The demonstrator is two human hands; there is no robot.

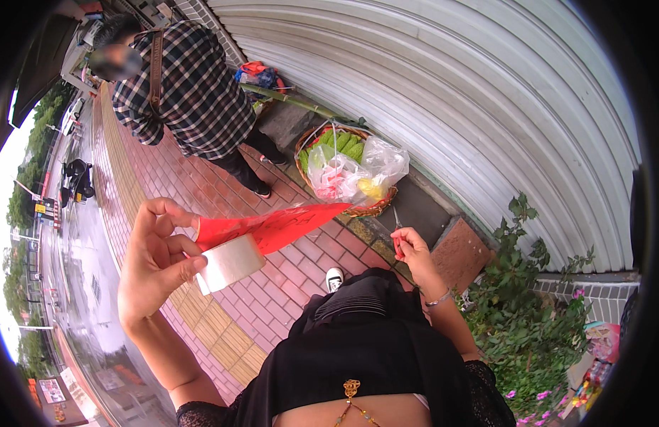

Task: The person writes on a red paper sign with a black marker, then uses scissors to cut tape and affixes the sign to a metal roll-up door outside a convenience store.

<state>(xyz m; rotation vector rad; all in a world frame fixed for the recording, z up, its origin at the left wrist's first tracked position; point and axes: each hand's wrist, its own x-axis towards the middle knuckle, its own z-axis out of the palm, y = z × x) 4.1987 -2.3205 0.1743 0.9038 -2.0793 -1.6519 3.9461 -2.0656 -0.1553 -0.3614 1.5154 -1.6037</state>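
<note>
My left hand (161, 253) is raised at the left. It grips a wide roll of clear packing tape (230, 264) and the near end of a red paper strip (308, 221) that bears dark writing. The strip stretches to the right, with a glossy, see-through film along its upper edge. In front of the corrugated metal wall, my right hand (414, 251) holds small scissors (398, 243) by their red handles, blades pointing away from me. Whether the blades are closed I cannot tell. Beyond the strip's far end sits a wicker basket (385, 207) of green bitter melons (345, 145) and plastic bags (385, 160).
A person in a plaid shirt (196, 91) stands ahead on the brick pavement (297, 272). A bamboo pole (292, 100) lies across the basket's far side. The metal shutter wall (441, 80) runs along the right, with leafy plants (521, 320) nearer me. A wet road (89, 256) borders the left.
</note>
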